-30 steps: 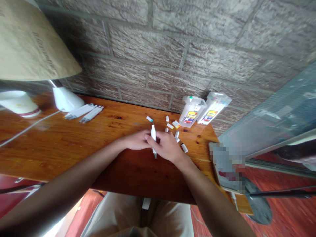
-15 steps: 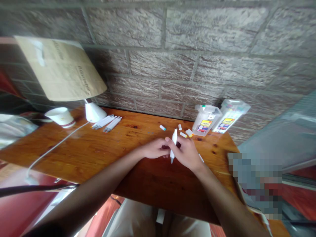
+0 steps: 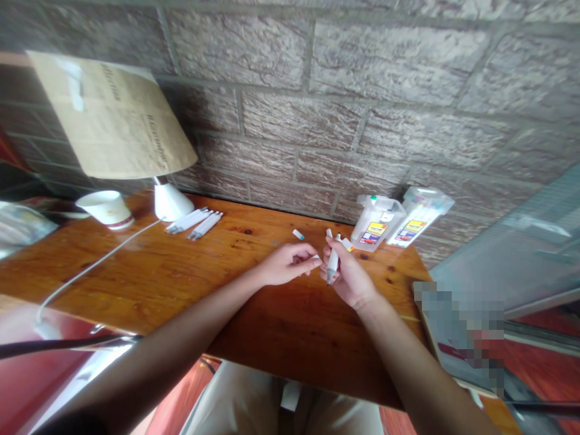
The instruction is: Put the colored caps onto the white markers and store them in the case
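Observation:
My right hand is closed around a white marker, which it holds slanted, its grey end pointing down toward me. Just to the left, my left hand pinches a small white marker cap between thumb and fingers. A narrow gap separates the two hands above the wooden table. Beyond them lie loose caps: a white and blue cap stands alone, while a white cap and an orange-edged cap are partly behind my right hand.
Several white markers lie by the lamp base, near a paper cup. A white cord crosses the table on the left. Two clear plastic cases stand at the back right, before the brick wall.
My hands, together at the marker before, have come apart, with a white cap now showing in my left fingers. The marker has tilted and moved slightly right in my right hand.

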Demonstrator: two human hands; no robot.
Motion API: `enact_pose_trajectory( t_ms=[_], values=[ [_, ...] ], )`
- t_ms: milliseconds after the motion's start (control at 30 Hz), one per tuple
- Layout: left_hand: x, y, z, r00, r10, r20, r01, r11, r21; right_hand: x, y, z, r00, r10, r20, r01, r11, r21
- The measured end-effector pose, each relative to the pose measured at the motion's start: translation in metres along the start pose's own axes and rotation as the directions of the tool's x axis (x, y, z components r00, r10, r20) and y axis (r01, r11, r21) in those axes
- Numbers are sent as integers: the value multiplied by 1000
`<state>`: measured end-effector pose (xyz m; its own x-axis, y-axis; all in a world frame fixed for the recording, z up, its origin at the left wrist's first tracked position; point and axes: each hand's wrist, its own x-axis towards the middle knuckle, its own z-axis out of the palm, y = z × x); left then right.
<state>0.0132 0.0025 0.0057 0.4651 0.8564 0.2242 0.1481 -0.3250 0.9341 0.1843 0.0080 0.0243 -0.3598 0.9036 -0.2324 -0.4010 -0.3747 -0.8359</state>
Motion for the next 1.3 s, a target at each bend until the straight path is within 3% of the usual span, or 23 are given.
enact_pose_trajectory(
  t_ms=[200, 433, 667, 867, 1300],
  values=[
    [1, -3, 0, 999, 33, -15, -32, 999, 20, -3, -1, 4, 1000, 11, 6, -11, 999, 31],
    [2, -4, 1, 1000, -12, -27, 14, 998, 67, -2, -4, 4, 999, 18, -28, -17, 999, 52],
    [2, -12, -1, 1000, 9, 2, -9, 990, 142, -3, -10, 4, 998, -52, -20, 54, 988, 144],
    [1, -12, -2, 1000, 4, 6, -4, 995, 102, -5, -8, 6, 998, -21, -62, 24, 998, 65],
    [1, -12, -2, 999, -36, -21, 38, 994, 104, -4, -8, 3, 999, -14, 42, 9, 992, 124]
  ],
)
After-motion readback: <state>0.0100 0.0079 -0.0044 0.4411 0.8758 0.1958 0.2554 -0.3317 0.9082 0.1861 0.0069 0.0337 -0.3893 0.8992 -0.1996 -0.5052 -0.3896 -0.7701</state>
